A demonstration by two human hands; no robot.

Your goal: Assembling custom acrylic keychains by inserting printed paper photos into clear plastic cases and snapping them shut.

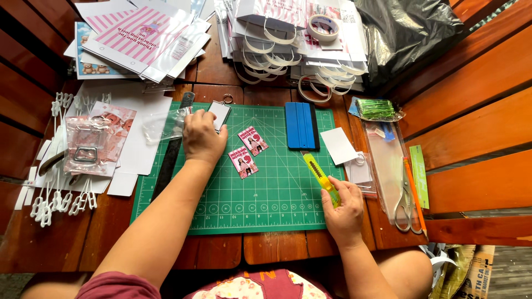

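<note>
Left hand (202, 137) fingers pinch keychain blank (219, 114); right hand (343, 207) grips yellow knife (320, 178). Risk: blade, if extended, could nick cards (248, 150) on mat (277, 194).

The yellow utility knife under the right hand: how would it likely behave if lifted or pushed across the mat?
The yellow utility knife looks like a slim plastic body, so probably stiff and light. Lying flat on the green cutting mat, it should slide rather than roll. The right hand rests on its rear end; the tip near the blue squeegee may be sharp.
</note>
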